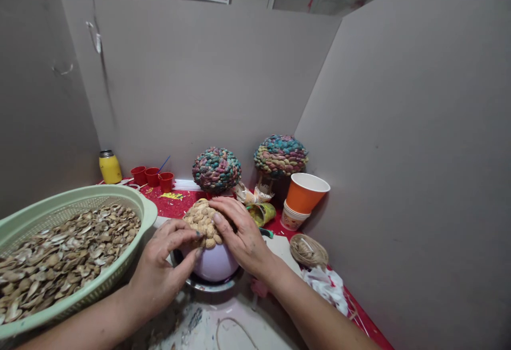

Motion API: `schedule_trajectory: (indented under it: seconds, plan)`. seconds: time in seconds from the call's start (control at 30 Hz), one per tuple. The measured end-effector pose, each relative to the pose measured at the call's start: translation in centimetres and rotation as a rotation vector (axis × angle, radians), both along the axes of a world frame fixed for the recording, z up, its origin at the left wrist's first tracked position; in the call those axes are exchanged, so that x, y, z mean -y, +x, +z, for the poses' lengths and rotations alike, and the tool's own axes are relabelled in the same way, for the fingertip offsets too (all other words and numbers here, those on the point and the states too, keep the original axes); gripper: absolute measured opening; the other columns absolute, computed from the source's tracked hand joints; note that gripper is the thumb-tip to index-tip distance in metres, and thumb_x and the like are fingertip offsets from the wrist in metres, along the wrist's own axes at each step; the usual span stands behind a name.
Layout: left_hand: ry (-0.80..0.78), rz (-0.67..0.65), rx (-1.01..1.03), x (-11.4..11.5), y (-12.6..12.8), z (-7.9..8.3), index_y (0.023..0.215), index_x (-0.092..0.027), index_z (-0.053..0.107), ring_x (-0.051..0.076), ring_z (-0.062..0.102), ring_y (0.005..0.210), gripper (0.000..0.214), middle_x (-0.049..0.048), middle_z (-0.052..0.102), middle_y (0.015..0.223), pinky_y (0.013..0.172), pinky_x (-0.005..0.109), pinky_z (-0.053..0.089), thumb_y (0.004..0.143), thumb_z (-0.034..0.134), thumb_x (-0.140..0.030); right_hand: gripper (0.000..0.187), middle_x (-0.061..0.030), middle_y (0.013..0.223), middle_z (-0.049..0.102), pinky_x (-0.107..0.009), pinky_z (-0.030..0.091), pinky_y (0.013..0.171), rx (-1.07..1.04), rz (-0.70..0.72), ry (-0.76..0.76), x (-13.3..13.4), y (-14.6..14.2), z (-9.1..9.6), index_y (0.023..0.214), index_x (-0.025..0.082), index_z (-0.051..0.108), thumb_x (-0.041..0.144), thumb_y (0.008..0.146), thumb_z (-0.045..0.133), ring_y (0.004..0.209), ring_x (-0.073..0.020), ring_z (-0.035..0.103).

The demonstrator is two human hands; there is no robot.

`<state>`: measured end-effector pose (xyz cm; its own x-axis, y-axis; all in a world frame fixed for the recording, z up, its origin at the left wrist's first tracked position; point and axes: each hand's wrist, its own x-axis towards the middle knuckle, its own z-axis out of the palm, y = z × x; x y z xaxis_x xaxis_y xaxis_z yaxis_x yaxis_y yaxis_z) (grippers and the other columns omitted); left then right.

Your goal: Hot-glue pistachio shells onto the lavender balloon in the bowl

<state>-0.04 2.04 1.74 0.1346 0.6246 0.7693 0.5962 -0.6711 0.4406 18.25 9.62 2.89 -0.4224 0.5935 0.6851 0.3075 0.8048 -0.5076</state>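
A pale purple ball [213, 265] sits in a metal bowl [207, 285] in front of me. Its top is covered with a patch of tan pistachio shells [200, 221]. My left hand [162, 267] rests against the ball's left side, fingers curled, thumb and fingertips pressing the edge of the shell patch. Over the patch's right side lies my right hand [241, 233], fingers together and flat on the shells. Neither hand visibly holds a loose piece.
A green basket [131, 201] full of loose shells stands at my left. Two finished shell-covered painted domes [216, 169] [280, 154] stand at the back, beside stacked paper cups [305, 193], small red cups [153, 176], a yellow jar [109, 167] and a twine coil [308, 250]. Grey partition walls enclose the table.
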Motion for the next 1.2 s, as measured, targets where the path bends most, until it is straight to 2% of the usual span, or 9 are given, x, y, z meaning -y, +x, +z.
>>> schedule_trajectory:
  seconds: [0.13,0.37,0.6,0.83,1.0,1.1,1.2]
  plan:
    - [0.05,0.046,-0.062,-0.1,-0.2,-0.6,0.104,-0.023,0.06,0.019,0.058,0.099,0.026,0.0054,0.06,0.105,0.087,0.036,0.048,0.083,0.064,-0.008,0.029,-0.0082,0.121,0.064,-0.042,0.041,0.101,0.007,-0.015,0.001,0.0,0.0,0.0,0.117,0.022,0.063,0.037,0.1,0.044,0.116,-0.0236,0.054]
    - [0.023,0.044,-0.048,-0.3,0.1,-1.2,0.106,-0.024,0.057,0.023,0.051,0.12,0.029,0.0077,0.056,0.124,0.103,0.042,0.041,0.083,0.06,-0.007,0.029,-0.0088,0.123,0.062,-0.044,0.041,0.101,0.015,-0.014,-0.003,0.1,0.2,-0.4,0.118,0.023,0.062,0.038,0.1,0.045,0.117,-0.0242,0.053]
    - [-0.059,-0.041,0.053,-0.1,0.1,-1.3,0.113,-0.027,0.055,0.022,0.051,0.125,0.034,0.0075,0.054,0.132,0.104,0.041,0.043,0.085,0.059,-0.009,0.03,-0.0093,0.123,0.062,-0.043,0.041,0.103,0.02,-0.004,0.008,0.0,0.3,-0.4,0.119,0.021,0.062,0.036,0.1,0.045,0.118,-0.0237,0.053]
    - [-0.133,-0.098,0.213,0.1,-0.1,-1.4,0.108,-0.029,0.061,0.02,0.056,0.121,0.023,0.0044,0.059,0.13,0.104,0.039,0.044,0.091,0.054,-0.015,0.029,-0.008,0.123,0.062,-0.041,0.041,0.103,0.023,-0.011,-0.009,-0.1,0.3,-0.4,0.119,0.023,0.062,0.035,0.1,0.045,0.118,-0.023,0.053]
    - [-0.213,0.036,0.333,-0.4,-0.4,-1.7,0.108,-0.026,0.062,0.022,0.054,0.123,0.017,0.0069,0.059,0.131,0.108,0.042,0.04,0.093,0.054,-0.027,0.028,-0.008,0.122,0.063,-0.041,0.04,0.104,0.008,-0.006,-0.018,-0.2,0.3,-0.5,0.119,0.022,0.062,0.034,0.1,0.045,0.118,-0.0225,0.054]
    - [-0.318,0.116,0.36,-1.4,-0.2,-1.7,0.12,-0.024,0.06,0.024,0.044,0.134,0.031,0.0084,0.052,0.141,0.115,0.045,0.031,0.094,0.051,-0.037,0.028,-0.0082,0.122,0.063,-0.041,0.041,0.104,-0.012,0.007,-0.022,-0.3,0.4,-0.6,0.119,0.021,0.062,0.034,0.1,0.046,0.117,-0.022,0.054]
    - [-0.443,0.106,0.358,-2.5,0.3,-1.8,0.133,-0.022,0.054,0.024,0.034,0.142,0.046,0.0094,0.043,0.151,0.119,0.045,0.025,0.093,0.048,-0.045,0.027,-0.0089,0.122,0.063,-0.041,0.042,0.104,-0.025,0.006,-0.022,-0.5,0.5,-0.6,0.118,0.021,0.062,0.033,0.099,0.046,0.117,-0.0226,0.055]
